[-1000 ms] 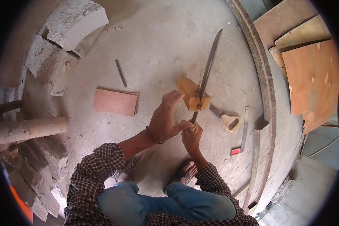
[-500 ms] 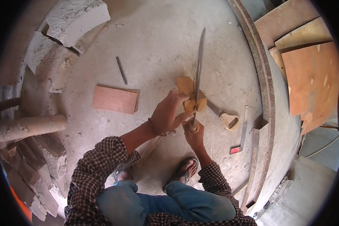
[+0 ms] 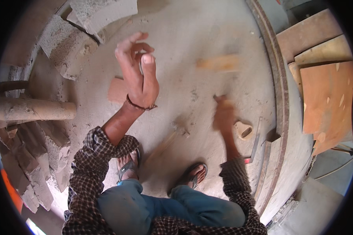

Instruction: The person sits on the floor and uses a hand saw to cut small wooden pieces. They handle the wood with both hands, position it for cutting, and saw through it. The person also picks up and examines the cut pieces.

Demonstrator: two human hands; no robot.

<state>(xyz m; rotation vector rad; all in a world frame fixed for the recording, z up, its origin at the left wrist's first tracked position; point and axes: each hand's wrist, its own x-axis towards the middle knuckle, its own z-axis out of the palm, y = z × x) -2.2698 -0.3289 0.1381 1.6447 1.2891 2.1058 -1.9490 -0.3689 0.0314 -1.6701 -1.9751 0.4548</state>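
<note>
My left hand (image 3: 139, 76) is raised over the pink-brown plywood pieces (image 3: 115, 91), its fingers bent and apart from the thumb; nothing plainly shows between them. My right hand (image 3: 224, 115) is smeared by motion, so its fingers cannot be read. A small dark tip sticks out at its far side. Beyond it, a blurred yellow-brown wood block (image 3: 217, 62) lies on the floor. Just right of this hand is the pale handle (image 3: 244, 130) of a saw, whose blade I cannot make out.
A metal square (image 3: 255, 141) with a red part lies at right, beside a long rusty metal bar (image 3: 279, 86). Between my feet is a wooden stick-like handle (image 3: 162, 145). Broken concrete blocks (image 3: 68, 47) and a round post (image 3: 35, 109) line the left; plywood sheets (image 3: 327, 102) stand right.
The long narrow-bladed tool has left my right hand and view. My left hand has let go of the wood block and moved left and up; my right hand has moved right. The view has shifted.
</note>
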